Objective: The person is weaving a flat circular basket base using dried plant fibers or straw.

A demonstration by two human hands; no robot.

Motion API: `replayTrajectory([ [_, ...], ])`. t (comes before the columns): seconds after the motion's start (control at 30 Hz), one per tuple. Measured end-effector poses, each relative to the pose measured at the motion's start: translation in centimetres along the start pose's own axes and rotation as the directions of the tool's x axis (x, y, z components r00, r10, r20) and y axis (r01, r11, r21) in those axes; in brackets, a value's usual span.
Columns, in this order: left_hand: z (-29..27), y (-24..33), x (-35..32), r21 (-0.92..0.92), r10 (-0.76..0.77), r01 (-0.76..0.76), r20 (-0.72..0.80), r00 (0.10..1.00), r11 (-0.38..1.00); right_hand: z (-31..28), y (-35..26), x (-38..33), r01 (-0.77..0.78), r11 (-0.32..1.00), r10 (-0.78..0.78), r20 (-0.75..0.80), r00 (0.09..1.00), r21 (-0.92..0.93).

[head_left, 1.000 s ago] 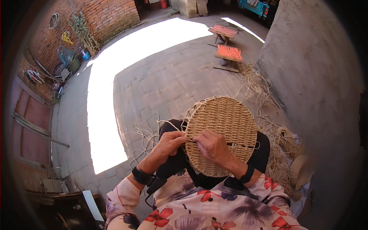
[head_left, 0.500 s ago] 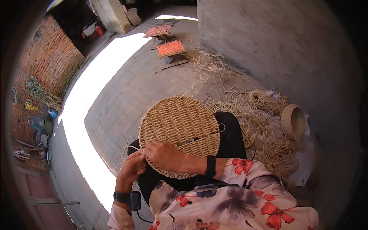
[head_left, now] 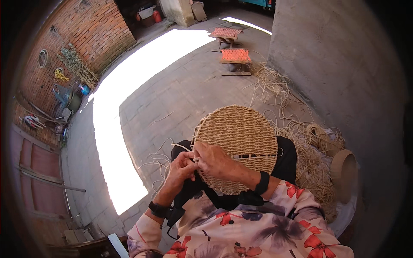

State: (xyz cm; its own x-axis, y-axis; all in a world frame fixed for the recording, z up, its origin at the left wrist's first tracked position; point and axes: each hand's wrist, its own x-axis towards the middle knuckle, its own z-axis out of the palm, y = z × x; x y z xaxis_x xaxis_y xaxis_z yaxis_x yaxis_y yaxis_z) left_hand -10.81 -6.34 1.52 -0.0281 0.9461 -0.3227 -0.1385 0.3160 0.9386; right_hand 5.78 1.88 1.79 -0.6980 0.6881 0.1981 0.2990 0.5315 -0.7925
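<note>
A round, tan woven mat [head_left: 236, 127] lies across my black-trousered knees. A narrow slot with thin bars crosses its lower half, and a small loop sticks out at its right edge. Bent over the left rim, my right hand [head_left: 215, 161] is closed there with its fingers together. Just to the left, my left hand [head_left: 181, 168] pinches at the same rim, where a pale cord [head_left: 180, 147] comes out beside the fingers. More of this cord trails down to the left. The fingertips partly hide the exact grip.
To the right lies a tangled heap of cord [head_left: 307, 159] with a woven basket [head_left: 343, 174] beside it, near a grey wall [head_left: 331, 64]. Two low stools with red-orange woven seats [head_left: 235, 55] stand ahead. A brick wall [head_left: 90, 34] rises at the far left beyond bright sunlit paving.
The view has swung left, so the mat, stools and cord heap sit farther right in the picture. Both hands stay together at the mat's left rim.
</note>
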Motion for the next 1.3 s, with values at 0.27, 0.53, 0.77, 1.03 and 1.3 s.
replayTrajectory([
  [0.27,-1.9,1.2,0.3,0.114,-0.037,0.027,0.085,0.996,0.993,-3.0,1.6,-1.3,0.087,0.993,-0.079,0.094,0.992,-0.084],
  [0.53,-4.2,1.6,3.1,0.245,-0.101,-0.003,0.409,0.907,0.969,-2.8,0.4,-1.6,0.0,0.997,0.007,0.101,0.995,-0.071],
  [0.77,-1.6,0.8,2.1,0.407,-0.103,0.025,0.171,0.98,0.913,-1.9,1.4,-2.4,0.118,0.982,-0.116,0.019,0.993,-0.147],
  [1.03,0.1,1.1,0.9,0.604,0.329,-0.131,-0.228,0.916,0.786,-4.8,0.7,-4.6,0.079,0.976,-0.079,0.007,0.997,-0.204],
  [1.3,10.9,5.1,-1.4,0.447,0.588,-0.704,0.391,0.708,0.551,-12.0,-2.9,-9.5,0.008,0.994,-0.007,0.012,1.0,-0.112],
])
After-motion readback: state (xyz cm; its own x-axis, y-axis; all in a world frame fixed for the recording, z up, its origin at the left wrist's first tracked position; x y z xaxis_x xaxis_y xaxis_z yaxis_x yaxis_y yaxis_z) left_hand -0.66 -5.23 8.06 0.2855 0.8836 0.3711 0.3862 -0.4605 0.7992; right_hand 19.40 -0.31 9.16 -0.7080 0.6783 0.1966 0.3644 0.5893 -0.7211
